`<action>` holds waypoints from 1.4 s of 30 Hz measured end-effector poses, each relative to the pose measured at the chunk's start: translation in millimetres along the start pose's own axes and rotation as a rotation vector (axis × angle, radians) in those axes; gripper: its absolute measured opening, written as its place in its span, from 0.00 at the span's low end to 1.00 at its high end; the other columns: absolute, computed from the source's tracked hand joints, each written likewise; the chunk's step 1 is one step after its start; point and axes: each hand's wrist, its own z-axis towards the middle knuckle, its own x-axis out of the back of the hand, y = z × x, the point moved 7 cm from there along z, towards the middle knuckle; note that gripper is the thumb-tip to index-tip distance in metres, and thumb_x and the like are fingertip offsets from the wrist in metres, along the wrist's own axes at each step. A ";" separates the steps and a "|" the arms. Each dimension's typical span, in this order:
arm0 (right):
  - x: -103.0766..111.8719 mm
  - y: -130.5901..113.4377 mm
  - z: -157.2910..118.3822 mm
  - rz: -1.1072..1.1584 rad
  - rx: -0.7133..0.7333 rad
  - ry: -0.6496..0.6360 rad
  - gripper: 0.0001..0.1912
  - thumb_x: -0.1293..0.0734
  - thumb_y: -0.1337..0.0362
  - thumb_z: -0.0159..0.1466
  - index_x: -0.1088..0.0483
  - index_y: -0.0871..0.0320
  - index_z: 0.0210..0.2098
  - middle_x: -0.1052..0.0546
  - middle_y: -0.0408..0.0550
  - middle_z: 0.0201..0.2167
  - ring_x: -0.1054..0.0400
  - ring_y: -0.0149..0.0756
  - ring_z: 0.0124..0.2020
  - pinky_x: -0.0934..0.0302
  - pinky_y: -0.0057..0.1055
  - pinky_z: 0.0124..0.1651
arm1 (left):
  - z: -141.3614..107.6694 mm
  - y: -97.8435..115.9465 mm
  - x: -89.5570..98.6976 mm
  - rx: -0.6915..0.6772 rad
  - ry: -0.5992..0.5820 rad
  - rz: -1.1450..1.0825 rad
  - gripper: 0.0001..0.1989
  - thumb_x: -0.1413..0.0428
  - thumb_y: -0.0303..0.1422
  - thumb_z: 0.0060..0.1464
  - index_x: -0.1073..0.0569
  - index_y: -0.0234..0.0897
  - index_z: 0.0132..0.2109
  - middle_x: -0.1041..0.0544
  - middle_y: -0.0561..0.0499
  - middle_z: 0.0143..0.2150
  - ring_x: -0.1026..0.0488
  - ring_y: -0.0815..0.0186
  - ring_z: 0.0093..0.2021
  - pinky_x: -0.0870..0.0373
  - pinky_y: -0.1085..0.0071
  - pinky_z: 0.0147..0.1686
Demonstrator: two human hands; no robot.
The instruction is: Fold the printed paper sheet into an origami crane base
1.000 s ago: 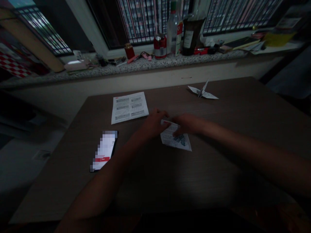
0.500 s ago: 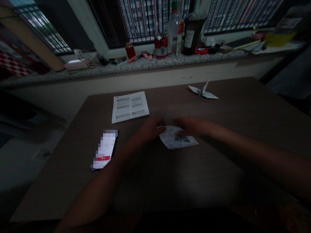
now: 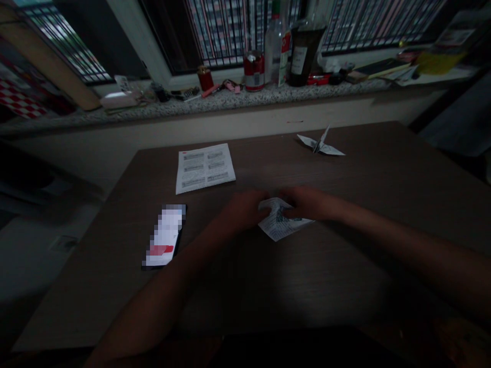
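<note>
A printed sheet of paper (image 3: 279,231), folded into an angular shape with a point toward me, is between my two hands over the middle of the table. My left hand (image 3: 249,208) grips its left edge between thumb and fingers. From the right, my right hand (image 3: 309,202) pinches the paper, its thumb lying on the printed face. The fingertips of both hands are partly hidden behind the sheet and dim. Farther back on the right stands a folded paper crane (image 3: 320,145) with spread wings.
A printed sheet (image 3: 205,168) lies at the back left of the brown table (image 3: 238,286). Nearer me, by my left forearm, is a lit phone (image 3: 164,236). Along the stone windowsill (image 3: 184,108) stand a red can (image 3: 254,71), a clear bottle (image 3: 273,51) and a dark bottle (image 3: 301,59).
My left hand has moved right, closer to my right hand. The paper between them has shifted and bent, its lower corner now pointing toward me. Crane, phone and other sheet stay put.
</note>
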 end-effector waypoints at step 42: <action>-14.6 7.3 -4.8 0.069 0.124 0.107 0.14 0.32 0.66 0.65 0.25 0.57 0.50 0.18 0.52 0.41 0.23 0.43 0.39 0.36 0.34 0.40 | 12.5 7.1 -12.9 0.034 -0.045 0.073 0.17 0.45 0.39 0.64 0.24 0.43 0.57 0.18 0.45 0.53 0.21 0.52 0.52 0.27 0.62 0.47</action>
